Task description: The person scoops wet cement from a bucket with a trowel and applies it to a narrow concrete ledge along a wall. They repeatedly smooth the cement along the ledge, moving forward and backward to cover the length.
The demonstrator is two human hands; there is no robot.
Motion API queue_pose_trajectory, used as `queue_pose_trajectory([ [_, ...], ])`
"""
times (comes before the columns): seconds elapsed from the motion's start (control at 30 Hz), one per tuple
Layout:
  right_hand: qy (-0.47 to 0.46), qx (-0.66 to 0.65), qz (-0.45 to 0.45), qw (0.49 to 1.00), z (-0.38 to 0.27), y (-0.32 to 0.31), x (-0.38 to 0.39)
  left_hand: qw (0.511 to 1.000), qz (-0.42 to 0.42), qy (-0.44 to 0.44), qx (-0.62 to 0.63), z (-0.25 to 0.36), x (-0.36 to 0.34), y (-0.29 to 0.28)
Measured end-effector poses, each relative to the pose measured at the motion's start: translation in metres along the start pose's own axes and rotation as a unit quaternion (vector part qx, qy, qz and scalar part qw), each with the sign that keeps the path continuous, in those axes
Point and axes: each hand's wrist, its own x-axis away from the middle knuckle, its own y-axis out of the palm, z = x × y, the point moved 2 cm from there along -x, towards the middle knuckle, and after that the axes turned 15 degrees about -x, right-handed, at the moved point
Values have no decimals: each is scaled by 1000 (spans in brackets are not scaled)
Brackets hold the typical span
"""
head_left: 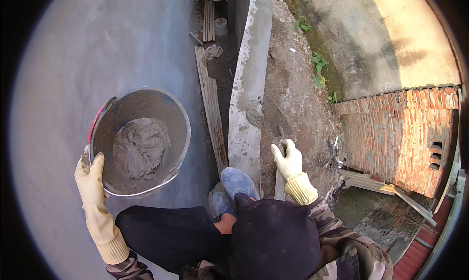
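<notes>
Between a smooth grey wall (pixel 122 45) at left and a strip of bare earth (pixel 303 114) at right, one pale concrete ledge (pixel 246 84) is found, marked by a patch of wet mortar (pixel 254 117); in the gap left of it, long wooden boards (pixel 211 104) and a small grey pail (pixel 221 27) are laid; at far right, a brick wall (pixel 391 133) is partly sunlit; by the ledge's near end, blue-grey shoes (pixel 239 182) are placed.

Item, one dark bucket (pixel 105 133), red-gripped handle, part filled with grey mortar, is held tilted before the grey wall by the gloved left hand (pixel 91 177); its rim is gripped, the thumb laid over it, the other fingers partly hidden; item, one trowel (pixel 275 115) is held by the gloved right hand (pixel 290 163), fingers curled closed about its mostly hidden handle; its blade is seen beside the mortar patch; whether the two are touching cannot be told.
</notes>
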Motion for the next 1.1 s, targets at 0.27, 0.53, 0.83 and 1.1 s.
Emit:
queue_pose_trajectory([
  [0.27,-245,331,-226,883,-51,-51,-60,1000,-11,-14,-15,2,1,8],
  [0.53,-112,279,-257,918,-56,-36,-100,998,-10,-48,-36,-3,-4,7],
  [0.83,250,-260,-222,906,-3,-46,-67,999,3,-42,-8,-14,-2,5],
  [1.1,431,-382,-233,784,52,-7,-4,998,-7,-36,-41,-17,-9,6],
])
